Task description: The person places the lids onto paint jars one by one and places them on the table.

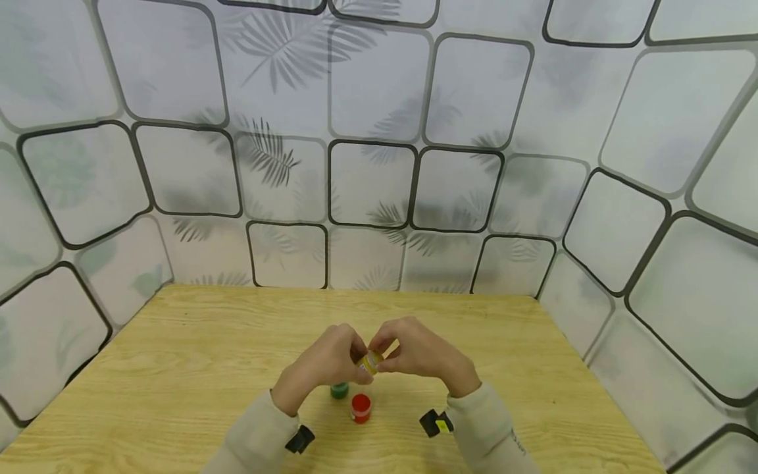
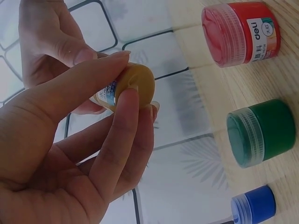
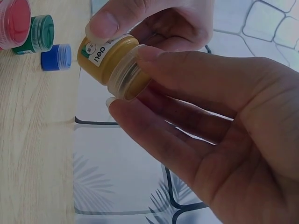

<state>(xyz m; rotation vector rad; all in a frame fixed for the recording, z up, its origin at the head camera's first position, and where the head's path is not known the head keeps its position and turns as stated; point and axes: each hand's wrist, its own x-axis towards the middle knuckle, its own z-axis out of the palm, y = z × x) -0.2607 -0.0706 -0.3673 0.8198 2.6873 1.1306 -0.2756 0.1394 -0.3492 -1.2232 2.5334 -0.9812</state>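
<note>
A small yellow paint jar (image 1: 370, 363) with a clear ribbed lid (image 3: 125, 74) is held up in the air, tilted, between both hands. My left hand (image 1: 327, 359) grips the yellow body, with the thumb and fingers around its bottom end. On the other side my right hand (image 1: 422, 353) pinches the lid's rim between thumb and fingers. The lid sits on the jar; whether it is loose cannot be told. A red paint jar (image 1: 360, 408) and a green paint jar (image 1: 339, 390) stand on the table below the hands.
A blue paint jar (image 2: 260, 204) stands beyond the green one in the wrist views, hidden in the head view. The wooden table (image 1: 225, 329) backs onto a wall (image 1: 373, 184) with a tile and leaf pattern, which also borders both sides.
</note>
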